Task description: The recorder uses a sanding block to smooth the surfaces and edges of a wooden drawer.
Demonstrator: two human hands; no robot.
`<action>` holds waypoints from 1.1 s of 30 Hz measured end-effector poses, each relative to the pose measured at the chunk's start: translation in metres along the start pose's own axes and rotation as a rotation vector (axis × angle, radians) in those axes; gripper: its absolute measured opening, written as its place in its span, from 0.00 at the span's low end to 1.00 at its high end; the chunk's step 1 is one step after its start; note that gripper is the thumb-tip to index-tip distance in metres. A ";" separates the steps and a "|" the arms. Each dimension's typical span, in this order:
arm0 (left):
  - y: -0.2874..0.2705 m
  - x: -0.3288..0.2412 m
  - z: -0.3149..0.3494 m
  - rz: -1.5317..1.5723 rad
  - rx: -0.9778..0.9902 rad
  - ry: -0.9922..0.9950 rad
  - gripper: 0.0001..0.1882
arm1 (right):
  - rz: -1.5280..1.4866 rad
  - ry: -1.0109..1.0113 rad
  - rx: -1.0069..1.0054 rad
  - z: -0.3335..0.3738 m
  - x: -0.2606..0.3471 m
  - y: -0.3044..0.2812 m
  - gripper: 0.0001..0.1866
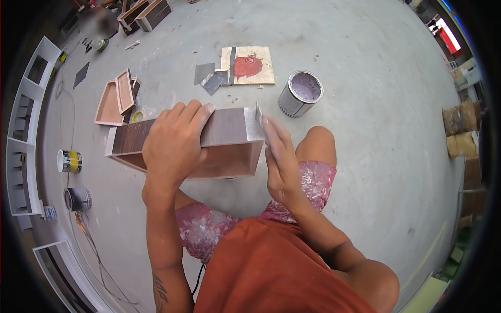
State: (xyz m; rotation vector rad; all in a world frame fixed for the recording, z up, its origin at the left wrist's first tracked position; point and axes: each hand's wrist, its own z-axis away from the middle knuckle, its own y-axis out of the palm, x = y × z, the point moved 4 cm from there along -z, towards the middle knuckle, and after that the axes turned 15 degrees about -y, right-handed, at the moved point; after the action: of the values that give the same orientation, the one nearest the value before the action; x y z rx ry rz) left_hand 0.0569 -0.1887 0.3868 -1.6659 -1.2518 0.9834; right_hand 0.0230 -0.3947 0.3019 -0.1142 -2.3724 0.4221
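A wooden drawer with a dark grain face stands raised before me, its hollow side toward me. My left hand is closed over its upper edge, fingers on the dark face and thumb side near the rim. Pale grey patches cover both ends of that face. At the right end, my right hand holds a thin grey sheet, apparently sandpaper, flat against the drawer's corner. The fingers of that hand are pressed together and straight, and partly hide the sheet.
Beyond the drawer stands an open paint can beside a board with a red smear and dark sandpaper pieces. More drawers lie to the left. Tins, cables and a white frame line the left side.
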 end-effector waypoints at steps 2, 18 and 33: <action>0.002 0.003 -0.002 0.009 0.009 -0.013 0.27 | 0.014 0.013 0.010 -0.009 -0.002 0.001 0.35; 0.002 0.005 0.002 0.043 0.002 -0.020 0.27 | 0.176 -0.003 0.047 -0.014 0.010 -0.004 0.34; 0.011 0.003 -0.010 0.070 0.057 0.014 0.31 | 0.252 -0.019 0.031 -0.022 0.000 -0.014 0.34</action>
State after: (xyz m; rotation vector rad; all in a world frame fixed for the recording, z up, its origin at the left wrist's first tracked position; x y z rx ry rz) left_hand 0.0703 -0.1897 0.3797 -1.6793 -1.1517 1.0384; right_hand 0.0383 -0.4019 0.3212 -0.3992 -2.3769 0.5815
